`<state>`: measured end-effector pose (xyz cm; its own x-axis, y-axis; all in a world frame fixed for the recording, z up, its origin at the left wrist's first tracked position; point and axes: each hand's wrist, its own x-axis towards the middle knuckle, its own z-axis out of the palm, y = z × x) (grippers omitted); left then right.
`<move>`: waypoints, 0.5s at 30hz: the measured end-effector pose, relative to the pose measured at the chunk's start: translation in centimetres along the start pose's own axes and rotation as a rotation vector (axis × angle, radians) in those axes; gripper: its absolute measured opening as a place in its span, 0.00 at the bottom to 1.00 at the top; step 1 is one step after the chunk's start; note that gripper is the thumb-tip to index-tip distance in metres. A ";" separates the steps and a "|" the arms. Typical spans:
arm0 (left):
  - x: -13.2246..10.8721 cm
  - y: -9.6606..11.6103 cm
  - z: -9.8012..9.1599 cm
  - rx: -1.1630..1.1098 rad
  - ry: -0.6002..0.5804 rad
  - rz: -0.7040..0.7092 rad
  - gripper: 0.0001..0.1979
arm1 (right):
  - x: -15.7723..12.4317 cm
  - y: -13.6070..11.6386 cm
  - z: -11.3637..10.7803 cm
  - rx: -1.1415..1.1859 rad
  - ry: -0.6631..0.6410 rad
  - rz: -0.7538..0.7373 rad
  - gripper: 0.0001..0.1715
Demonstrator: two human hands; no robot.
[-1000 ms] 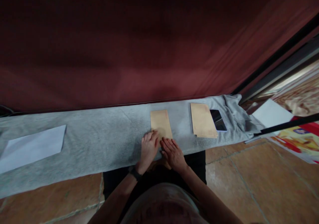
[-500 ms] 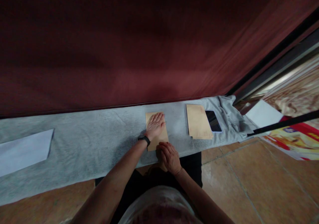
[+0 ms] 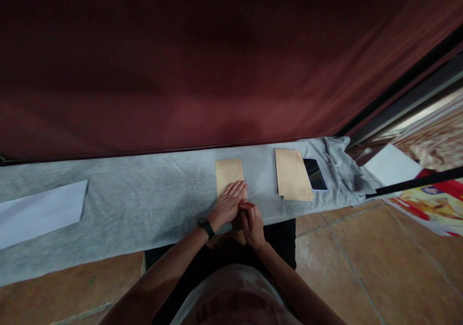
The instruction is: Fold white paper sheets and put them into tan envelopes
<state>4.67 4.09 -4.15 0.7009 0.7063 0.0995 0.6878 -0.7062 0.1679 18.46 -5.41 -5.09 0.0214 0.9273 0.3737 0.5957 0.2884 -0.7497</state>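
Note:
A tan paper envelope (image 3: 228, 169) lies lengthwise on the grey cloth in front of me, small red print at its far right corner. My left hand (image 3: 230, 202) is pressed flat across its lower half, fingers stretched out together, with a dark band on the wrist. Close beside it, my right hand (image 3: 253, 224) has its fingers curled at the envelope's near end, touching the left fingertips. A tan part hangs below the bench edge under the right hand; my hands partly hide it.
To the right is a stack of tan envelopes (image 3: 292, 175), overlapping a dark-screened phone (image 3: 315, 174). White paper (image 3: 43, 212) lies at the left of the cloth-covered bench (image 3: 144, 195). A dark red curtain (image 3: 202, 98) rises behind. At far right are a black bar and colourful packaging (image 3: 434, 202).
My left hand has slid down the envelope towards me, uncovering its far end. The right hand has shifted slightly right and its fingers now meet the left hand. The view has shifted a little.

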 end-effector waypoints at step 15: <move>-7.2 2.8 0.2 -0.573 0.349 -0.569 0.27 | 2.4 0.1 -0.2 -0.356 -0.023 0.081 0.20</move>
<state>1.61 -3.02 -4.58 0.1183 0.9845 0.1295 0.6485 -0.1754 0.7407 18.70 -3.17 -4.11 0.0638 0.9500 0.3056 0.8352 0.1168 -0.5373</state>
